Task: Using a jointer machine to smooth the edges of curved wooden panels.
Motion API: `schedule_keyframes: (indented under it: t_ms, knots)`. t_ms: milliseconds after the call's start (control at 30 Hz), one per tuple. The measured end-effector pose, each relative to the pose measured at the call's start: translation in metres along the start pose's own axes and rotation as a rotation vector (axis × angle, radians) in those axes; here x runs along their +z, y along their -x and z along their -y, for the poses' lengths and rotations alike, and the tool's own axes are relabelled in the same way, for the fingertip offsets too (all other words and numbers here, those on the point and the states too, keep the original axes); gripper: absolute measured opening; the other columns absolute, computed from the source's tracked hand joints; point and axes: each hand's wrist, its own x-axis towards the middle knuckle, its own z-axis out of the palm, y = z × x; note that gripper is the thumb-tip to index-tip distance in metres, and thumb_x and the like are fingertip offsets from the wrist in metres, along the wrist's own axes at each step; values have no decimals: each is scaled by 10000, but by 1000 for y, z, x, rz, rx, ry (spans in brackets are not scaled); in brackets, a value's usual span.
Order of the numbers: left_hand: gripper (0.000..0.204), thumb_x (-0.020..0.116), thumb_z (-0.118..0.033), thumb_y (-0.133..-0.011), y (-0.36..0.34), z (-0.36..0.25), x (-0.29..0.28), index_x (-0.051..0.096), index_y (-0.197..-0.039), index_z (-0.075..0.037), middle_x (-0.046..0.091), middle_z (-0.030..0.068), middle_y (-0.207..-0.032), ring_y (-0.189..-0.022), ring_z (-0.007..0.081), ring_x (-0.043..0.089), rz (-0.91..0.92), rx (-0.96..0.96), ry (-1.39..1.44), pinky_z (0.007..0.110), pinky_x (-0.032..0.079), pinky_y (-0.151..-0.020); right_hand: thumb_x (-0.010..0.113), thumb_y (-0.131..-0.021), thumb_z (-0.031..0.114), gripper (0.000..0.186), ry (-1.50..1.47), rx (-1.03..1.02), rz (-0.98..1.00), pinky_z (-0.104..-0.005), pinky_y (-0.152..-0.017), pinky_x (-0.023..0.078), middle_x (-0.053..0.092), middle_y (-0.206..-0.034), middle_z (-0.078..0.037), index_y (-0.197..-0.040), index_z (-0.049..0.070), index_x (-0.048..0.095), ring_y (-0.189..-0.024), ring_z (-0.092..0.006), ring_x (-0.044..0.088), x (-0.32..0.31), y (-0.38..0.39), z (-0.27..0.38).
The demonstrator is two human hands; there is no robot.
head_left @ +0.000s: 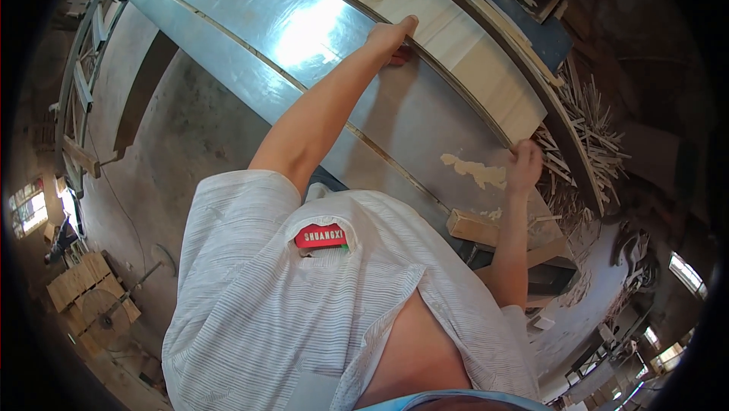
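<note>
Looking down past a striped white shirt (pixel 250 297) at a sheet-metal worktable (pixel 228 8). Holding a pale wooden panel (pixel 471 54), banded in side-by-side strips, at upper right, alongside a long rail (pixel 571 141). With the left hand (pixel 393 37), gripping the panel's near edge left of its middle, thumb uppermost and fingers lower. With the right hand (pixel 524 164), gripping the near right corner, fingers curled in; cannot tell how firmly. Apparently steadying the panel or lining it up with the rail. For the next move, probably best to press evenly and keep both ends level. Hemmed in on the far side by the rail, with a heap of thin wooden offcuts (pixel 588 111) beyond. Close by the right forearm, a wooden block (pixel 472 227) to avoid. Widest room toward the left, across shiny metal crossed by a long slot (pixel 380 151).
</note>
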Motion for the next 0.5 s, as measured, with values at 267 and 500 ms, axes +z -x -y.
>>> schedule_keyframes:
  t_ms: [267,500]
  knots:
    - [572,721,-529,-753,0,8,12,706,-822,38,686,139,-764,-637,248,686,-198,117,33,369,553,-583,584,-1011,296,279,-231,351,333,-278,-630,548,684,-928,-84,-1102,35,626,-747,-150,672,72,57,12]
    - [678,691,-592,-765,3,6,-19,695,-892,74,690,165,-785,-695,254,695,-5,59,-2,377,556,-621,536,-1022,357,437,-506,597,472,-406,-815,576,629,-1068,-162,-1197,-43,532,-946,-282,659,160,13,69]
